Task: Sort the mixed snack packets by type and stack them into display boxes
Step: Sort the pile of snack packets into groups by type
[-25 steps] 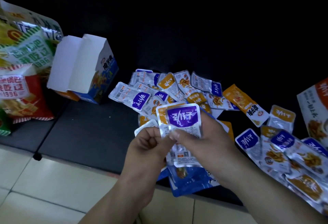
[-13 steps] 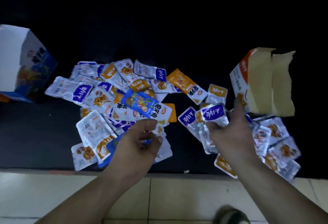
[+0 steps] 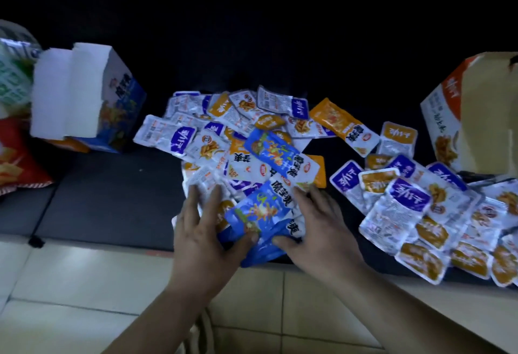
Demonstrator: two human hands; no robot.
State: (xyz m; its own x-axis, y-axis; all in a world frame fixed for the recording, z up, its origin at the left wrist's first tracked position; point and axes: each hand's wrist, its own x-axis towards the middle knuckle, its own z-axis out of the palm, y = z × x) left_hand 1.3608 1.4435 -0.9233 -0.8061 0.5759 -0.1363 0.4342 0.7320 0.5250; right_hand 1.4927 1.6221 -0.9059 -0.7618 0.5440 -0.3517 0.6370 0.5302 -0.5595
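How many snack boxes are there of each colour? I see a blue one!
Blue box: 1
Orange box: 1
Total: 2 boxes

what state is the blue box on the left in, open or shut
Open: the blue display box has its white flaps unfolded. Its inside is hidden, so cannot tell full or empty.
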